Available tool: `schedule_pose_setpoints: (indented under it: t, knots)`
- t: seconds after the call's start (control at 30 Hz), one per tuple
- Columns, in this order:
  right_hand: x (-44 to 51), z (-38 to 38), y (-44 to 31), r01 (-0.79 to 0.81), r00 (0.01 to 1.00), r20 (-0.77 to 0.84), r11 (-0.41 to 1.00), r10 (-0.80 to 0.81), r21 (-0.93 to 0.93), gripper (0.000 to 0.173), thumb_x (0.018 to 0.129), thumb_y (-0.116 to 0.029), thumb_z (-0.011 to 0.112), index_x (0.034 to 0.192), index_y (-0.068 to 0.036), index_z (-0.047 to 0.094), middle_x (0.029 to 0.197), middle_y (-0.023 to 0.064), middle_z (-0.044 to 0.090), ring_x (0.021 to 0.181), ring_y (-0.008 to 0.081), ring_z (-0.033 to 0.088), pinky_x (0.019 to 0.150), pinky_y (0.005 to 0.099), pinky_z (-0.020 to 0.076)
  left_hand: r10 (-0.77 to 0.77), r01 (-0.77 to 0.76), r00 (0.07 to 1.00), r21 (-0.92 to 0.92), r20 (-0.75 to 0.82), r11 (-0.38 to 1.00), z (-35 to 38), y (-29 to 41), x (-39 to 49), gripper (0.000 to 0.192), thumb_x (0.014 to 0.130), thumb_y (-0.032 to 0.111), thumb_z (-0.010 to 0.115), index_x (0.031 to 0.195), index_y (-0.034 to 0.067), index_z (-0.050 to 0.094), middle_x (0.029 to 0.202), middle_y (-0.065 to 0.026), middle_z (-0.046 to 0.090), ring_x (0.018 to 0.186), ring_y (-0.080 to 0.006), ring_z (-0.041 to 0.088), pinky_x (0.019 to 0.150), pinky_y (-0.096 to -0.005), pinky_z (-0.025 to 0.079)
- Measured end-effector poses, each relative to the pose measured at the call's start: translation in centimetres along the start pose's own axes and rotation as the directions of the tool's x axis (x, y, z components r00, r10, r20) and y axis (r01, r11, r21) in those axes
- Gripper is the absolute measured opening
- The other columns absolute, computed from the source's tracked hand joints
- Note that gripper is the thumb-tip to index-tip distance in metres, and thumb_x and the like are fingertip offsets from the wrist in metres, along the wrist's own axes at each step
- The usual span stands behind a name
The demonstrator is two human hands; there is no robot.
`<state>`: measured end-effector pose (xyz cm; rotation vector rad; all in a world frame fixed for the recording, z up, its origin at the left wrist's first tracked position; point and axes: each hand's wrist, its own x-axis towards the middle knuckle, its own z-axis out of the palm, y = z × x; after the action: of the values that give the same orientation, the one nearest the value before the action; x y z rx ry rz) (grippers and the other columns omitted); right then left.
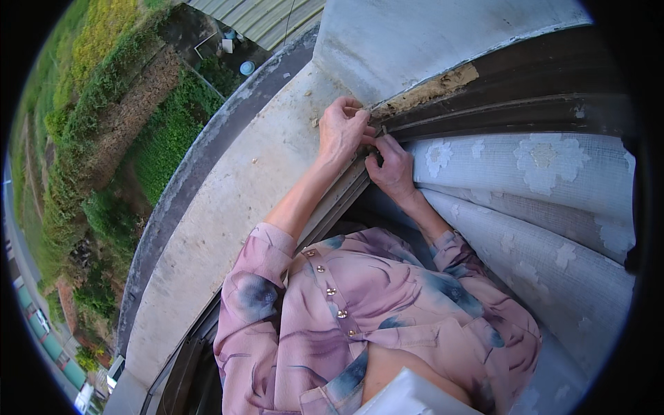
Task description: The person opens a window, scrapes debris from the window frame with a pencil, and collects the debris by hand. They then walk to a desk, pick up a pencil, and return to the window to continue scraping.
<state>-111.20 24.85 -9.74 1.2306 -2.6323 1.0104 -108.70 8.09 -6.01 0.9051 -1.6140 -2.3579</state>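
Note:
At the lower corner of a dark window frame (498, 109), my left hand (345, 127) has its thumb and fingers pinched together over the sill's inner edge. My right hand (390, 161) is curled close beside it, on the curtain side of the frame, its fingertips near a small pale piece. What either hand grips is too small to tell. Crumbly tan filler (430, 91) shows in the joint between the frame and the pale wall (415, 41). Small tan crumbs (315, 122) lie on the concrete sill (223, 207) beside my left hand.
White curtains with flower patterns (519, 207) hang at the right. Metal window tracks (337, 202) run along the sill's inner side. Beyond the sill's dark outer ledge (171, 207) is a drop to greenery (171, 135); a corrugated roof (259, 18) lies at the top.

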Motion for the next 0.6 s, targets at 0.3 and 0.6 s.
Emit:
schedule_pose_setpoints:
  t: [0.3, 0.6]
  knots:
    - [-0.2, 0.0, -0.2, 0.000, 0.999, -0.039, 0.998, 0.003, 0.066, 0.028, 0.082, -0.004, 0.067, 0.109, -0.002, 0.067, 0.106, 0.0185, 0.070, 0.094, 0.0434, 0.069, 0.076, 0.0481, 0.0588, 0.024, -0.024, 1.000, 0.090, 0.009, 0.996, 2.1, -0.8, 0.5, 0.038, 0.086, 0.026, 0.074, 0.107, -0.004, 0.063, 0.086, -0.0158, 0.075, 0.081, -0.0237, 0.075, 0.075, -0.0373, 0.060]
    - [0.0, 0.1, 0.1, -0.014, 1.000, -0.005, 1.000, 0.014, 0.017, 0.028, 0.084, -0.008, 0.071, 0.111, -0.003, 0.067, 0.105, 0.0195, 0.070, 0.093, 0.0442, 0.069, 0.074, 0.0490, 0.0589, 0.061, -0.051, 0.997, 0.202, -0.042, 0.978, 3.7, -1.1, 0.0, 0.032, 0.092, 0.018, 0.057, 0.115, -0.004, 0.052, 0.081, -0.0212, 0.071, 0.075, -0.0295, 0.072, 0.075, -0.0433, 0.057]
